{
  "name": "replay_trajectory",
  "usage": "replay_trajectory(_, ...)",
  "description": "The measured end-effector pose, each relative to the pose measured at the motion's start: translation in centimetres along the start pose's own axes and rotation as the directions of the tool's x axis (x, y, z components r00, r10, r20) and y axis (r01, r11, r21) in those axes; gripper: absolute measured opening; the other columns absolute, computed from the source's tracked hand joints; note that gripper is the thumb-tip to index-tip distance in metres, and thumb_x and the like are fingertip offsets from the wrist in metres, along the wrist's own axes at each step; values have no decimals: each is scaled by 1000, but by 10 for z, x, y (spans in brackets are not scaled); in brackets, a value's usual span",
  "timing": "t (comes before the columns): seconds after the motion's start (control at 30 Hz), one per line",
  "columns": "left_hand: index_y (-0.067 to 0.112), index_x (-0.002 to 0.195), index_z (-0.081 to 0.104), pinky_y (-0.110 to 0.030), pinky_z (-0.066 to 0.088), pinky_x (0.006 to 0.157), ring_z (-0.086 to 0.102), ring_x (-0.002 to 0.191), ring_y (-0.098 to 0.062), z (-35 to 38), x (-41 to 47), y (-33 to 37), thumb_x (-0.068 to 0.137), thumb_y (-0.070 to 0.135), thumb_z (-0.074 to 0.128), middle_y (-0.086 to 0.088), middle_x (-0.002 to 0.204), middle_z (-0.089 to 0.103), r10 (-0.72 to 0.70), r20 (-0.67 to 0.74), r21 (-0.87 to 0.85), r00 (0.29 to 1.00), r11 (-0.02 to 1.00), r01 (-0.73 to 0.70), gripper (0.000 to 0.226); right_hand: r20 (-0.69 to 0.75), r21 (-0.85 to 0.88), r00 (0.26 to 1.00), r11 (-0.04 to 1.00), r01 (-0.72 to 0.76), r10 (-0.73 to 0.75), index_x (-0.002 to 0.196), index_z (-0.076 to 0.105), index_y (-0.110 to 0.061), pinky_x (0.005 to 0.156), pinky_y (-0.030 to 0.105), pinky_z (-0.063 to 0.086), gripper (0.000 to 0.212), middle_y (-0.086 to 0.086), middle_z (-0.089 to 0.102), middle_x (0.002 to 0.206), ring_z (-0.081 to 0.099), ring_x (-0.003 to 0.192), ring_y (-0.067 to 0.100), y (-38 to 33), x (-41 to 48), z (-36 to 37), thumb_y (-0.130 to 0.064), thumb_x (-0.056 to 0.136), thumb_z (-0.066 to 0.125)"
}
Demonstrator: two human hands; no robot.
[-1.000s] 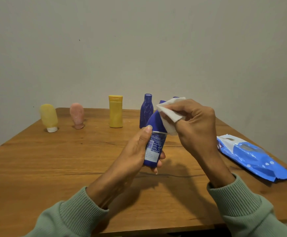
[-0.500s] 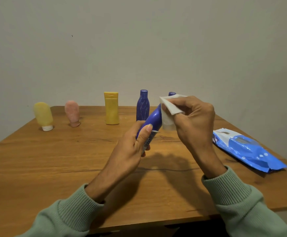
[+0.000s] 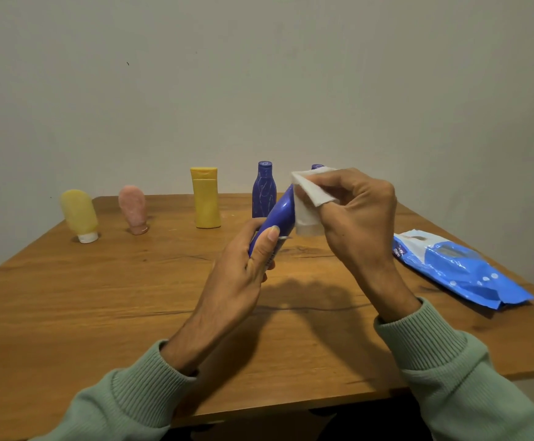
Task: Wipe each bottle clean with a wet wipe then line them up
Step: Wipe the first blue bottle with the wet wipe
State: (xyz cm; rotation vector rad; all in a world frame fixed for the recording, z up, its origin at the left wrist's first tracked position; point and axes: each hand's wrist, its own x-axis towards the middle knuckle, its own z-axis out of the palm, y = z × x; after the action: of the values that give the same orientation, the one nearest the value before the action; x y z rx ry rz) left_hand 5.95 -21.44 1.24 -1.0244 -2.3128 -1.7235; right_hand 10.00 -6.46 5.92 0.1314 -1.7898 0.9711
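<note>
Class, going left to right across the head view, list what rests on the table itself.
Yellow tube → pink tube → yellow bottle → dark blue bottle → blue wipes pack.

A tilted blue bottle (image 3: 280, 214) touches a white wipe (image 3: 310, 198); more bottles (image 3: 207, 202) stand behind.
</note>
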Motion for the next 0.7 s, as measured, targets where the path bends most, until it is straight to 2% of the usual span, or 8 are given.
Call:
replay_trajectory(0.07, 30, 124, 50, -15, 44, 55, 59, 68, 0, 1, -1, -1, 89, 55, 35, 5, 83, 60, 4, 7, -12, 1000, 1000, -3, 46, -37, 19, 999, 1000, -19, 20, 100, 68, -23, 72, 14, 52, 32, -15, 66, 89, 65, 87, 3, 0, 2, -2, 1, 79, 69)
replay_trajectory(0.2, 34, 123, 46, -14, 46, 57, 59, 72, 0, 0, -1, -3, 90, 54, 34, 4, 84, 60, 20, -2, 47, 1000, 999, -20, 40, 72, 6, 997, 1000, 4, -4, 100, 62, -27, 70, 5, 47, 37, -25, 57, 91, 60, 89, -8, -3, -6, 0, 1, 79, 70)
replay_trajectory(0.37, 33, 125, 47, -16, 45, 59, 59, 75, 0, 0, -2, -5, 93, 52, 33, 7, 85, 60, 60, -14, 115, 998, 992, -58, 40, -2, -18, 1000, 1000, 26, -26, 103, 66, -21, 72, 7, 48, 34, -18, 60, 90, 62, 88, -1, -1, -1, -5, 1, 79, 70)
replay_trajectory(0.5, 34, 124, 47, -31, 52, 68, 60, 78, -8, -1, -1, -6, 93, 59, 32, 8, 88, 60, 103, -32, 178, 994, 979, -95, 43, 76, -48, 993, 995, 89, -85, 102, 66, -19, 73, 3, 45, 32, -17, 59, 92, 60, 86, -4, -4, -7, -2, 0, 78, 71)
replay_trajectory(0.63, 34, 126, 47, -21, 46, 65, 57, 79, -5, -1, -1, -5, 95, 61, 30, 10, 87, 58, 124, -34, 221, 992, 969, -113, 44, 5, -81, 996, 993, 85, -85, 103, 69, -12, 72, 4, 46, 28, -9, 61, 92, 60, 85, -3, 0, 2, -8, 0, 78, 71)
replay_trajectory(0.7, 32, 126, 48, -26, 50, 66, 58, 79, -8, -1, -2, -6, 93, 60, 32, 8, 88, 59, 122, -34, 200, 992, 973, -112, 46, 30, -63, 996, 994, 86, -84, 103, 68, -16, 72, 4, 46, 29, -9, 63, 93, 60, 86, -3, -3, -2, -7, -1, 78, 71)
